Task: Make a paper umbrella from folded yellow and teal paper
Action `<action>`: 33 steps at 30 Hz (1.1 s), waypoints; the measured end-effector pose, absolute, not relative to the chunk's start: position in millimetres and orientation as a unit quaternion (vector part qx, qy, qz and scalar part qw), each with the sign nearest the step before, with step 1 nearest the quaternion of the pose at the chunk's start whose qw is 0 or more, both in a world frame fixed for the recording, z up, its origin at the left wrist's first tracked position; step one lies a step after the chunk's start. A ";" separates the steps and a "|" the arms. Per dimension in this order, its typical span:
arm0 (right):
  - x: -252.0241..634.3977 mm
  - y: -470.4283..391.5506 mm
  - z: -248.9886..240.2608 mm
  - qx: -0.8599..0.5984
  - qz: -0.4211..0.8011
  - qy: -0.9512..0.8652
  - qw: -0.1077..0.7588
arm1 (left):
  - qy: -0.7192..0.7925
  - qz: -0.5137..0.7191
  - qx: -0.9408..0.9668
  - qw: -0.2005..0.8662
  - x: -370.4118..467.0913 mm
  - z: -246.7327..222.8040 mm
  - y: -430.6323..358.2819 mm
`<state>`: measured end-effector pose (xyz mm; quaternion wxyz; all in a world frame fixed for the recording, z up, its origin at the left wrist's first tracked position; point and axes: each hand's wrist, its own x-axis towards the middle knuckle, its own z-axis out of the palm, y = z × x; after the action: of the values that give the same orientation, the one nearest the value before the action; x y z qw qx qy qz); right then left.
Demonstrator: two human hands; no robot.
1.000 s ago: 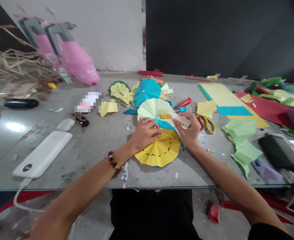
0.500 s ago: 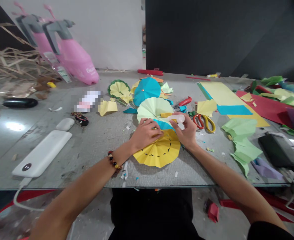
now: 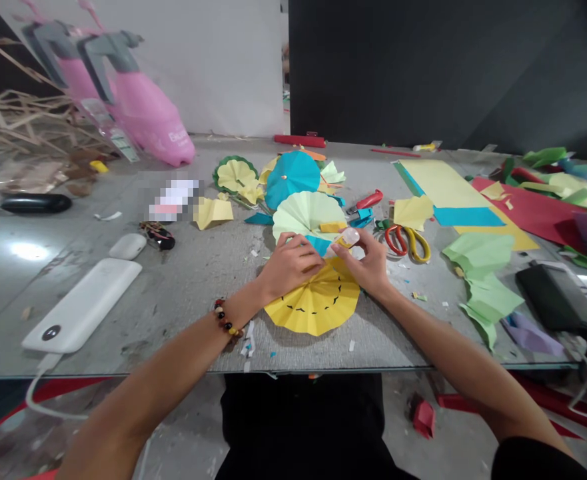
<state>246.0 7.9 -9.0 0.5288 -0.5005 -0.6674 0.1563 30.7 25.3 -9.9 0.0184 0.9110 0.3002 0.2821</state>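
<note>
A yellow pleated paper disc point(image 3: 318, 313) with a ring of small black marks lies in front of me. My left hand point(image 3: 293, 267) holds its upper left part down, fingers bent over it and near a blue paper piece point(image 3: 317, 244). In my right hand point(image 3: 366, 263) is a small glue bottle point(image 3: 347, 238), clear-white with a yellow label, tilted with its tip down-left by the blue piece. The tip's exact contact is hard to make out. Behind the hands lies a pale green pleated disc point(image 3: 306, 210), a small yellow piece point(image 3: 332, 227) on it.
Red-and-yellow-handled scissors point(image 3: 408, 243), a red-handled cutter point(image 3: 370, 200) and a blue pleated disc point(image 3: 293, 179) lie beyond. Colored paper sheets point(image 3: 438, 183) are at right. A white power bank point(image 3: 83, 307) and pink spray bottles point(image 3: 148, 113) are at left.
The glue bottle has turned from nearly level to tilted, its tip coming down toward the blue piece. My right hand has shifted slightly; my left hand stays in place.
</note>
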 end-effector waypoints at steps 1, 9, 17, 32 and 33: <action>246.0 7.8 -9.0 -0.502 0.157 -0.668 0.526 | 0.302 0.281 0.911 0.019 30.7 -9.2 24.9; 246.5 8.2 -9.4 -0.510 0.162 -0.668 0.516 | 0.284 0.255 0.924 0.034 30.2 -11.3 26.3; 247.0 9.2 -12.7 -0.502 0.150 -0.682 0.510 | 0.266 0.264 0.927 0.034 29.3 -17.6 29.9; 246.8 10.2 -11.5 -0.493 0.145 -0.693 0.506 | 0.313 0.306 0.899 0.027 30.5 -14.9 29.7; 247.1 10.3 -12.0 -0.494 0.143 -0.693 0.505 | 0.323 0.302 0.897 0.030 30.6 -15.5 29.9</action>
<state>247.1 10.3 -12.0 0.5048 -0.4944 -0.6929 0.1433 30.6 29.9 -15.5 0.0297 0.8965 0.3229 0.3018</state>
